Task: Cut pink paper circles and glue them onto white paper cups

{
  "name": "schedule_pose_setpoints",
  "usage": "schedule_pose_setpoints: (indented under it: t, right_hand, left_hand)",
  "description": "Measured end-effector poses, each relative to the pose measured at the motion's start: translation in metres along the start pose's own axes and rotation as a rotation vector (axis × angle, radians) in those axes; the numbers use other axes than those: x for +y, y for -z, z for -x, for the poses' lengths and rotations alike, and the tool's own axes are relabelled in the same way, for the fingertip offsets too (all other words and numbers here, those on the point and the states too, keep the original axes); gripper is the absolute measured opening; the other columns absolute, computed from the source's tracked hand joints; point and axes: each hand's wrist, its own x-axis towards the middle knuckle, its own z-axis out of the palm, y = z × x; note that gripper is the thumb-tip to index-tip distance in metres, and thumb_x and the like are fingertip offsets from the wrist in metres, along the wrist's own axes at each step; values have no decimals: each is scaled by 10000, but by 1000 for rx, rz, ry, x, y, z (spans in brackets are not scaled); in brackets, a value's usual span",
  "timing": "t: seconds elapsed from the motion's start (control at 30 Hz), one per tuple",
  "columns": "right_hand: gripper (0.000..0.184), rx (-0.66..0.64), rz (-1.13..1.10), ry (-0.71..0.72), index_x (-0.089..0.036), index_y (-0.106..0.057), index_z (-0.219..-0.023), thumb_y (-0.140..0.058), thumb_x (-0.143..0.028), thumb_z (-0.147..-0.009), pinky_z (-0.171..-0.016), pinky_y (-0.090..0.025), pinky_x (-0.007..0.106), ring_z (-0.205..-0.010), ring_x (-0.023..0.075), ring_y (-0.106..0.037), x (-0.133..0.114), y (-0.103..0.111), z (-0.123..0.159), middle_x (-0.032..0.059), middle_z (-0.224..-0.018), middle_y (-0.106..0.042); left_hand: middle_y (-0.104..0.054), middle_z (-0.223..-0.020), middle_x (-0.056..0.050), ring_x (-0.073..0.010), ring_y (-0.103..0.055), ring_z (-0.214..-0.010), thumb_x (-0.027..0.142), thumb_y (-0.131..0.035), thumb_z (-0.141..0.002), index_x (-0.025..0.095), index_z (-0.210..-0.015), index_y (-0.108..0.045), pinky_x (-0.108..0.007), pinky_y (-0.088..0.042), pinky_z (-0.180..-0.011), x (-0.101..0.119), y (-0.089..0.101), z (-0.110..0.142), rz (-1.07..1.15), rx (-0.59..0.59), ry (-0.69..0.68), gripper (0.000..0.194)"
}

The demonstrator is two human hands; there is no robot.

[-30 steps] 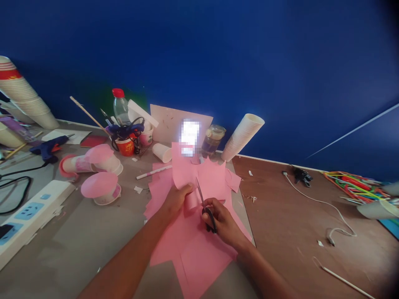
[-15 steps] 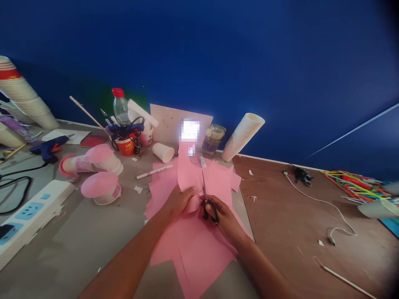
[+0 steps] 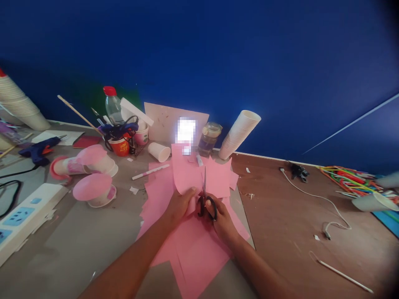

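Observation:
My left hand [image 3: 180,205] grips the raised edge of a jagged-cut sheet of pink paper [image 3: 188,174]. My right hand [image 3: 222,218] is close beside it, with its fingers through the black loop handles of a pair of scissors [image 3: 204,187]. The thin blades point upward, their tips against the pink paper, and the cut line is hard to make out. More pink paper [image 3: 199,253] lies flat under both hands and hangs over the table's front edge.
Pink-topped paper cups [image 3: 93,190] and a blue glue gun [image 3: 39,150] lie left, near a white power strip [image 3: 28,220]. A bottle [image 3: 112,106], jar [image 3: 208,139] and stacked cups [image 3: 238,135] stand behind. A brown board [image 3: 296,232] with cable and coloured sticks lies right.
The scissors have swung from leaning left to nearly upright, and my right hand has moved closer to my left. The whole scene has shifted slightly left and up in view.

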Motion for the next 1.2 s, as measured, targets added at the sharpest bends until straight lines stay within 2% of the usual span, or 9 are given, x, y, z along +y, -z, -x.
schedule_pose_setpoints:
  t: [0.1,0.23,0.4,0.57,1.2]
  right_hand:
    - [409,7,63,22,-171,-597,-831,-477,-562,-838,-527,-358,250,-569,121,-424,-5,-1,0,2,-635,-500]
    - [438,0,108,31,-176,-562,-721,-466,-590,-826,-540,-374,254,-574,119,-411,-10,-2,-1,6,-650,-482]
    - [418,4,135,42,-188,-553,-823,-447,-592,-833,-526,-377,254,-568,127,-412,-10,-2,-1,-6,-623,-462]
    - [385,3,138,43,-180,-546,-917,-473,-550,-840,-521,-370,243,-572,120,-403,-6,-1,-1,-21,-635,-431]
    - [400,21,233,53,-174,-558,-1010,-480,-527,-840,-511,-358,236,-580,118,-401,-2,1,-1,-15,-660,-450]
  left_hand:
    - [-611,-519,-44,-173,-560,-434,441,-566,-727,109,-792,-643,-288,-446,-449,-1,2,-1,-4,-1,17,347]
    - [-644,-574,-54,-170,-578,-486,416,-578,-718,123,-765,-653,-275,-447,-486,-1,2,0,7,24,-1,305]
    - [-591,-488,-25,-161,-559,-504,397,-606,-699,138,-616,-624,-270,-446,-527,-1,1,0,-19,74,8,273]
    - [-642,-611,-34,-165,-588,-605,379,-647,-667,126,-683,-647,-271,-459,-611,0,2,0,-24,159,-19,253]
    - [-700,-769,-58,-180,-630,-731,345,-639,-695,138,-754,-682,-272,-473,-694,-3,5,-1,-22,149,-57,219]
